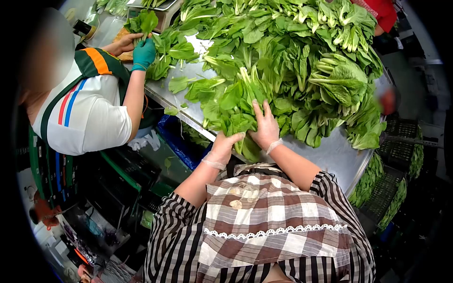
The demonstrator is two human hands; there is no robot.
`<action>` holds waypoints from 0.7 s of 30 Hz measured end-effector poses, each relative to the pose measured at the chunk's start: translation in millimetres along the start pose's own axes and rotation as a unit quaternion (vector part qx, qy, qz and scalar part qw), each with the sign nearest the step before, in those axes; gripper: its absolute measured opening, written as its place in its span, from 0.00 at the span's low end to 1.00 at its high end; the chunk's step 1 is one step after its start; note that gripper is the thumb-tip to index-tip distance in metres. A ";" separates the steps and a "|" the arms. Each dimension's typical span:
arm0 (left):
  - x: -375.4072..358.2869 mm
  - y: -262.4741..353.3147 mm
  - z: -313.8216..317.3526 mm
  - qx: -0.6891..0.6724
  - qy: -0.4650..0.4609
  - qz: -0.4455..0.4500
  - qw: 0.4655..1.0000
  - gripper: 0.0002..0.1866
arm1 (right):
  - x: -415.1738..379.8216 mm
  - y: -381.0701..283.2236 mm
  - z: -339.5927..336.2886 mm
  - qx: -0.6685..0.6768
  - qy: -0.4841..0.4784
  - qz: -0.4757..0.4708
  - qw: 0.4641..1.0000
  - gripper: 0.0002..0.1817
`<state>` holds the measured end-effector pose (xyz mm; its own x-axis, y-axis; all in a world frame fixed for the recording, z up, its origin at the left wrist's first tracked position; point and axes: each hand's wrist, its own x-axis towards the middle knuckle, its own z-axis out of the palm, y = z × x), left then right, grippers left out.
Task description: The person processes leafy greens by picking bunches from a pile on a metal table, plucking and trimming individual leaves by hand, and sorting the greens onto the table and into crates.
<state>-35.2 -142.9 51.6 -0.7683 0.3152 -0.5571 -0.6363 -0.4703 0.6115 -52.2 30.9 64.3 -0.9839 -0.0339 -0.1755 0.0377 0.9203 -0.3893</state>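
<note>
At the near edge of the metal table, both my hands are around a bunch of leafy greens [236, 120] with pale stalks. My left hand [223, 149], in a clear thin glove, grips its lower left side; the thumb lies over the leaves and the other fingers are mostly hidden beneath. From the right, my right hand [265, 128], gloved the same way, closes on the bunch with two fingers reaching along the stalks. Just beyond rises a large pile of the same greens [283, 61], with several stalks bundled together at its right side.
At the left, a co-worker in a green apron holds greens [141, 22], one hand in a teal glove [144, 54]. Dark crates [382, 188] of greens stand low at the right. A blue plastic liner [177, 141] hangs below the table edge [181, 115]. Another person's red sleeve shows top right.
</note>
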 end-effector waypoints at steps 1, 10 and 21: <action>-1.2 1.9 -5.2 0.001 -0.007 -0.007 1.000 0.24 | 1.9 7.7 0.5 0.021 0.004 0.000 1.000 0.56; -39.3 29.2 -26.6 0.007 -0.111 -0.038 0.993 0.26 | 19.8 -16.1 -129.1 -0.091 -0.057 -0.129 0.986 0.47; -50.2 27.2 -35.9 -0.016 -0.072 -0.033 0.997 0.30 | 187.8 -61.9 -317.8 -0.239 -0.041 -0.351 0.904 0.48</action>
<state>-11.5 -201.2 76.0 -0.7280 0.4612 -0.5072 -0.6853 -0.4696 0.5566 -294.8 91.4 342.8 -0.7192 -0.6860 -0.1103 -0.6904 0.7235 0.0014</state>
